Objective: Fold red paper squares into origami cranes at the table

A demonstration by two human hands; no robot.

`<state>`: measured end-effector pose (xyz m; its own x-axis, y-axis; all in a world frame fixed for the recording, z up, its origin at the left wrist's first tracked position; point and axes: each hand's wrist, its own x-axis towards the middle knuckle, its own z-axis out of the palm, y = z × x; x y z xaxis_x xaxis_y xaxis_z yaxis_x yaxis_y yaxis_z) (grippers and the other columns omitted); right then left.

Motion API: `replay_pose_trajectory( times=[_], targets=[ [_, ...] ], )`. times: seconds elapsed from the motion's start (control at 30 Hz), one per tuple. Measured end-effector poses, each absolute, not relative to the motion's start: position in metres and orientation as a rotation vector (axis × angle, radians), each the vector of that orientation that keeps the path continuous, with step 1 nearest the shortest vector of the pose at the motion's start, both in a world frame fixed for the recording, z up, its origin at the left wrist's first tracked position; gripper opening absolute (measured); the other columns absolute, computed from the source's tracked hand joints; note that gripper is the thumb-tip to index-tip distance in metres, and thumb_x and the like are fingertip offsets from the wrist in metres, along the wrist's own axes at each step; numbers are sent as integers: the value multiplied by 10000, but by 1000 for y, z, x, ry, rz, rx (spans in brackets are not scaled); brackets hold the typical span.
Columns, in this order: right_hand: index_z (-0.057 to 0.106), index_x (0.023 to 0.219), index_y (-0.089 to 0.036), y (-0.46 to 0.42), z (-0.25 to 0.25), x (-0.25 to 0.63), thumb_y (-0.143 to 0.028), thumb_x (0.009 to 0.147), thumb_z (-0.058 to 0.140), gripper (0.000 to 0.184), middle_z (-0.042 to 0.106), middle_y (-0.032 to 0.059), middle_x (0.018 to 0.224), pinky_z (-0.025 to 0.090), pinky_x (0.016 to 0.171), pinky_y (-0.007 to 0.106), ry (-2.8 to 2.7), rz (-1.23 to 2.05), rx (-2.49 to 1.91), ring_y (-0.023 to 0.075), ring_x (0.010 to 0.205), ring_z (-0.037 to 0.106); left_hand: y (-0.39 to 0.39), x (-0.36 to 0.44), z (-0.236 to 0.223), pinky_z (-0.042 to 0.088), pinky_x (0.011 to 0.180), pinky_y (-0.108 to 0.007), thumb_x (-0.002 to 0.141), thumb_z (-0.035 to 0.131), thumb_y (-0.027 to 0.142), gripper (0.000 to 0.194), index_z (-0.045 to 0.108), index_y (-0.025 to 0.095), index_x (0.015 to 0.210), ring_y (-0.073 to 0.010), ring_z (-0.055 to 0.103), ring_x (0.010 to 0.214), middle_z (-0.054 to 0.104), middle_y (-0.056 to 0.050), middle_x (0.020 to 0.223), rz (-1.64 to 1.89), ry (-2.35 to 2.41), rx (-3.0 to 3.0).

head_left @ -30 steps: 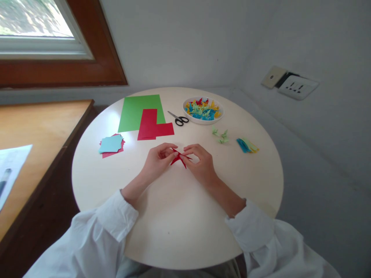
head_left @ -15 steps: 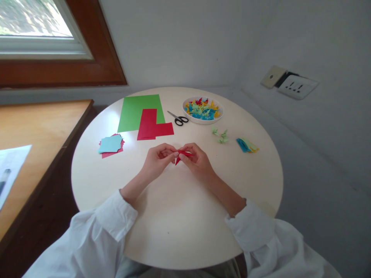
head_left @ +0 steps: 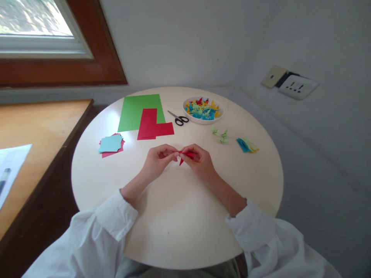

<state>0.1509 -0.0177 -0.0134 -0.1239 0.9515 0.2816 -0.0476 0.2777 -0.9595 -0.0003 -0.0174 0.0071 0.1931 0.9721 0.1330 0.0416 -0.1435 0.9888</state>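
A small piece of folded red paper (head_left: 182, 160) is pinched between my two hands over the middle of the round white table (head_left: 179, 224). My left hand (head_left: 159, 160) grips its left end between thumb and fingers. On the other side, my right hand (head_left: 199, 160) holds it with the thumb in front and the fingers curled behind. One red point sticks down below the fingertips; the rest of the paper is partly hidden by the fingers.
Green paper (head_left: 130, 112) lies under red paper pieces (head_left: 149, 121), beside scissors (head_left: 179, 119). A white dish (head_left: 203, 122) holds several colourful folded cranes. Small light-green cranes (head_left: 223, 136), folded strips (head_left: 246, 145) and a stack of pale blue squares (head_left: 110, 143) lie around.
The folded red paper has shifted slightly right and turned in my fingers, its lower point moving to the right. Both hands stay on it, almost in place.
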Motion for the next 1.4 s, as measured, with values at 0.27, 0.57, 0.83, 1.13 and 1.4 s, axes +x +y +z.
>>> replay_pose_trajectory(
  times=[0.27, 0.57, 0.83, 1.13, 1.4],
  targets=[
    [520, 707, -188, -18, -13, 150, -387, 745, 606, 220, 577, -9, 678, 478, 597, 253, -1443, 1104, -945, 113, 639, 558, -16, -1, 2, 450, 570, -235, 695, 668, 328, 186, 655, 142, 688, -123, 593, 583, 653, -19, 617, 1126, 1112, 1477],
    [525, 685, -186, -19, -12, 150, -345, 739, 606, 186, 587, -5, 652, 480, 589, 261, -1449, 1012, -1029, 126, 621, 571, -16, -1, 2, 465, 576, -235, 714, 651, 300, 169, 627, 137, 679, -118, 595, 572, 642, -17, 613, 1091, 1126, 1439],
    [547, 671, -178, -20, -11, 152, -267, 729, 581, 111, 578, -7, 638, 456, 567, 245, -1476, 945, -1077, 114, 591, 541, -15, -2, 2, 457, 570, -239, 704, 662, 316, 196, 618, 130, 661, -121, 589, 569, 638, -22, 596, 1024, 1101, 1407],
    [561, 659, -171, -20, -11, 154, -272, 715, 590, 119, 596, -2, 624, 454, 546, 244, -1483, 911, -1106, 115, 566, 550, -12, -6, -1, 467, 561, -244, 695, 668, 342, 215, 644, 128, 682, -128, 593, 567, 641, -28, 600, 992, 1076, 1442],
    [572, 646, -176, -19, -11, 155, -279, 707, 603, 124, 606, -5, 625, 472, 554, 251, -1459, 890, -1102, 116, 572, 551, -13, -7, 3, 490, 560, -269, 650, 709, 339, 248, 620, 137, 761, -159, 632, 575, 657, -35, 600, 1052, 1074, 1341]
  ],
)
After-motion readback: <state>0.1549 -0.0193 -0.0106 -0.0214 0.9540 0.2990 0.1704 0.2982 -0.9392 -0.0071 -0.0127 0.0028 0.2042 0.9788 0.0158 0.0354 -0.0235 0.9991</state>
